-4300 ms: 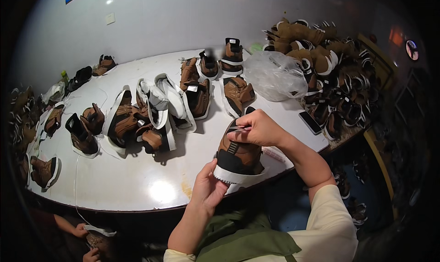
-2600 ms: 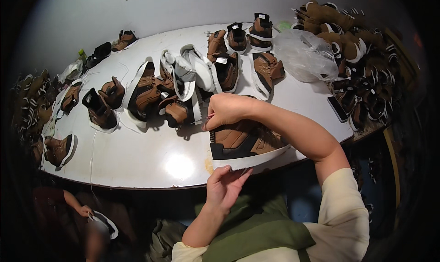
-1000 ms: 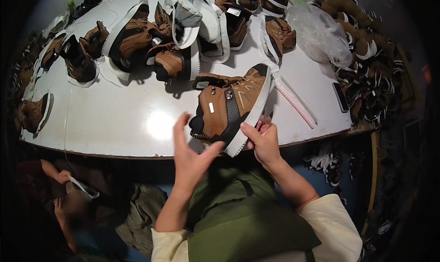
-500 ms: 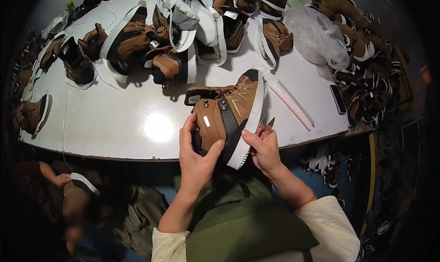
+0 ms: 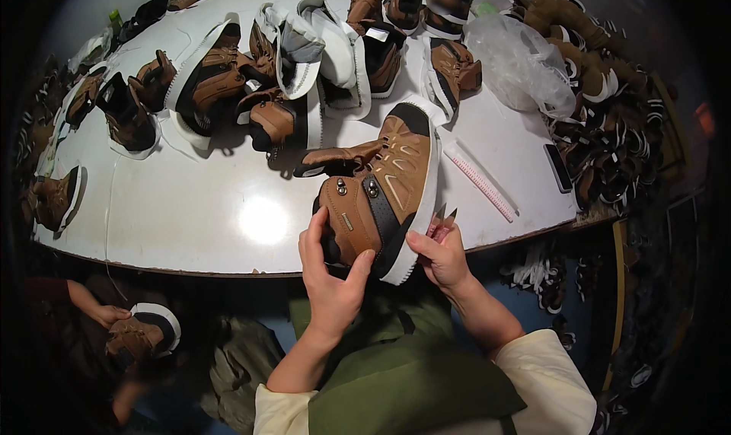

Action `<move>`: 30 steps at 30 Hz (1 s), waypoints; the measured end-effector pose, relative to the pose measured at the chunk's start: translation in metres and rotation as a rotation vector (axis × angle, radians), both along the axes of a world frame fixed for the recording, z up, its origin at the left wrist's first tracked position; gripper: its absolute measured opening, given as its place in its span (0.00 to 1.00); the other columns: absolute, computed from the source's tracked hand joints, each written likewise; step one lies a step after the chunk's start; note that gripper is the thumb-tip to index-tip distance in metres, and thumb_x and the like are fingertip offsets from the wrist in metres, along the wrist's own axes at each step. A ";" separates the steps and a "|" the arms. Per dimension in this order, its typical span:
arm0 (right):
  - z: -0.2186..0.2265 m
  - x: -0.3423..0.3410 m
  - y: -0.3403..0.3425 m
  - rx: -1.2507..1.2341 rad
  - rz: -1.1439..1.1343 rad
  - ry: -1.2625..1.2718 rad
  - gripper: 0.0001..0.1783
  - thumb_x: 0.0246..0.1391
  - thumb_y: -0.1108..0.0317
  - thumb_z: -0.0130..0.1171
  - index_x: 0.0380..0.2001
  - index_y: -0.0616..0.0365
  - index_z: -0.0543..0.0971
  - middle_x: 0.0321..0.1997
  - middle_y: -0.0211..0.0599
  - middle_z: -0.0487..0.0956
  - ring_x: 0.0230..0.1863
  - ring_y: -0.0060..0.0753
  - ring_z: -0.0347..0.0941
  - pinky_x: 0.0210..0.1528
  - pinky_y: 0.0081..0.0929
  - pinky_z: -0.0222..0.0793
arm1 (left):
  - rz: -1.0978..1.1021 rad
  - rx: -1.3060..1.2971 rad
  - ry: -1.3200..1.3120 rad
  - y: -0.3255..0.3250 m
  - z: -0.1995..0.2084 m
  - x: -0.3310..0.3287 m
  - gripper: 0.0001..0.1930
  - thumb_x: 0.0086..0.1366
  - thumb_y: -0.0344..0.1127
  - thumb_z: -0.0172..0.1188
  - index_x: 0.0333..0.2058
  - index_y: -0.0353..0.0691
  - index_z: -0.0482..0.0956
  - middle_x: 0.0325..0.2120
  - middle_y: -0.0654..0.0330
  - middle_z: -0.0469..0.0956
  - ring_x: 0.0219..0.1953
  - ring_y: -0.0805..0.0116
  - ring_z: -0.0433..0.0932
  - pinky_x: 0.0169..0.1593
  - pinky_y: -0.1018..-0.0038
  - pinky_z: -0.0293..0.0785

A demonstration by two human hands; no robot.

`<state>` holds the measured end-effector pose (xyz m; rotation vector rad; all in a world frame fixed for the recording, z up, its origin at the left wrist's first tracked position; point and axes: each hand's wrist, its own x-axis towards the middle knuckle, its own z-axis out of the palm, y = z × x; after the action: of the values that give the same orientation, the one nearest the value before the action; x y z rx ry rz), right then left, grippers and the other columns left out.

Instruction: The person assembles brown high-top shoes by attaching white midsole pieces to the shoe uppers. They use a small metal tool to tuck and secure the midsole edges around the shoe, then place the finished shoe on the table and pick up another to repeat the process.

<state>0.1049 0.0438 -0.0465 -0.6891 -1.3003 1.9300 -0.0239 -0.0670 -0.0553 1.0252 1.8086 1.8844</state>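
Brown-and-black high-top boot (image 5: 375,203), white sole (image 5: 427,197) already on, is pinched by left hand (image 5: 333,289) and right hand (image 5: 442,261), the latter also gripping pointed metal blades (image 5: 451,216); what remains is unclear.

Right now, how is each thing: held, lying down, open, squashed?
Held boot: tilted, toe away from person
Left hand: closed around the boot's heel end
Right hand: closed on the white sole and snips
Snips: points apart
Plastic bag: crumpled
Phone: lying on the table
Clear packet: lying flat
Other boots: some tipped over
Co-worker's shoe: held in the co-worker's hand
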 end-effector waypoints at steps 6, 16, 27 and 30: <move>-0.004 0.010 0.008 0.029 0.045 -0.034 0.02 0.54 0.72 0.60 0.30 0.57 0.78 0.23 0.24 0.76 0.23 0.15 0.69 0.25 0.16 0.63 | 0.001 0.003 -0.033 0.001 -0.004 0.009 0.40 0.49 0.27 0.67 0.60 0.33 0.58 0.49 0.52 0.66 0.51 0.58 0.67 0.56 0.67 0.62; -0.015 0.026 0.019 0.096 0.140 -0.105 0.07 0.54 0.68 0.62 0.29 0.56 0.75 0.21 0.25 0.73 0.20 0.16 0.65 0.22 0.15 0.60 | -0.031 -0.018 -0.168 -0.001 -0.011 0.012 0.39 0.52 0.27 0.65 0.61 0.34 0.57 0.48 0.56 0.67 0.49 0.68 0.67 0.54 0.73 0.64; -0.024 0.044 0.031 0.171 0.234 -0.106 0.08 0.54 0.69 0.63 0.27 0.58 0.74 0.20 0.25 0.72 0.20 0.14 0.64 0.22 0.15 0.59 | -0.053 -0.002 -0.311 0.005 -0.014 0.013 0.31 0.53 0.29 0.66 0.55 0.29 0.65 0.45 0.56 0.74 0.45 0.69 0.72 0.52 0.73 0.67; -0.023 0.048 0.032 0.089 0.274 -0.113 0.08 0.53 0.69 0.63 0.27 0.59 0.75 0.20 0.24 0.72 0.21 0.13 0.64 0.23 0.15 0.59 | -0.071 -0.022 -0.354 0.008 -0.006 0.010 0.29 0.54 0.30 0.66 0.53 0.27 0.67 0.43 0.56 0.75 0.43 0.70 0.73 0.50 0.74 0.69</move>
<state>0.1530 0.0755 -0.0696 -0.6086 -1.6114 2.0569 -0.0138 -0.0590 -0.0612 0.6840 1.5642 1.8601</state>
